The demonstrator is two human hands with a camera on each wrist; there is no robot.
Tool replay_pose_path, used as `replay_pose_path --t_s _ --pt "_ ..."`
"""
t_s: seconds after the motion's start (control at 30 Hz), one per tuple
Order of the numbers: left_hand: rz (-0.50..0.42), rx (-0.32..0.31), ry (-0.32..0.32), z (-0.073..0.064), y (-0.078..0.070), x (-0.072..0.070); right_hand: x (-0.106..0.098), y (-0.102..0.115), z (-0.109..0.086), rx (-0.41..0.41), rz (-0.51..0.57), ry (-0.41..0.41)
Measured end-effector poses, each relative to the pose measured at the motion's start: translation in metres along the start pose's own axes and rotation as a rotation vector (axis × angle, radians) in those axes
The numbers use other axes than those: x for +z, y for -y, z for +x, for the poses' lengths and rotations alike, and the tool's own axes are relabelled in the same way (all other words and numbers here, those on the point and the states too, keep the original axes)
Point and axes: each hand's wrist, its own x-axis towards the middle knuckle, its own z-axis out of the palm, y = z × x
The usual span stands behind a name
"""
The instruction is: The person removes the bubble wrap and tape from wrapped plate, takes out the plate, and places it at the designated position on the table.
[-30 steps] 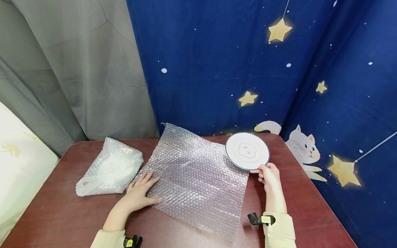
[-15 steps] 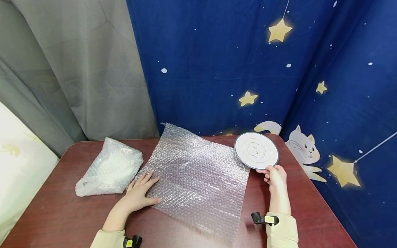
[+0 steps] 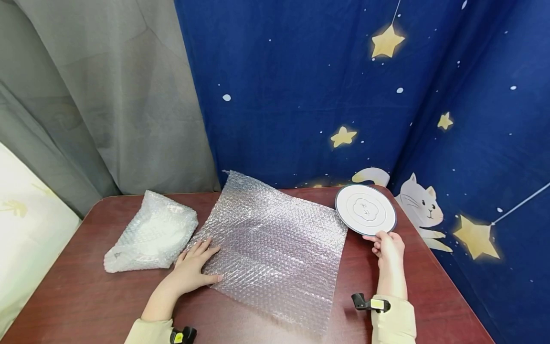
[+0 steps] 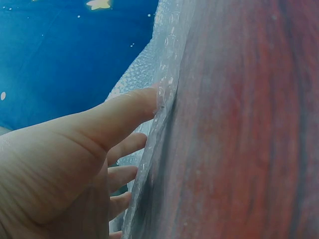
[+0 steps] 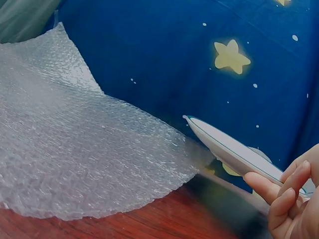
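Note:
A white plate with a dark blue rim and a printed design in its middle is pinched at its near edge by my right hand. In the right wrist view the plate shows nearly edge-on, tilted, between thumb and fingers. A large sheet of clear bubble wrap lies across the middle of the table, its far corner raised. My left hand rests with spread fingers on the sheet's left edge. In the left wrist view, the thumb touches the border of the bubble wrap.
A bubble-wrapped bundle with something white and round inside lies left of the sheet. The reddish-brown wooden table ends at the back against a grey curtain and a blue curtain with stars.
My right hand has carried the plate to the right, from over the sheet's right corner to beside it. The left hand and bubble wrap have stayed in place.

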Motion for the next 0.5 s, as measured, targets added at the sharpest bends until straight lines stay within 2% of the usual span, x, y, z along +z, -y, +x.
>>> replay_pose_path --t_s 0.27,0.5 --pt "0.014 -0.002 0.006 0.000 0.000 -0.001 -0.009 0.000 0.004 0.031 0.047 -0.032" --pt "0.009 -0.002 0.005 -0.001 0.000 -0.001 -0.014 -0.002 0.006 0.041 0.043 -0.042"
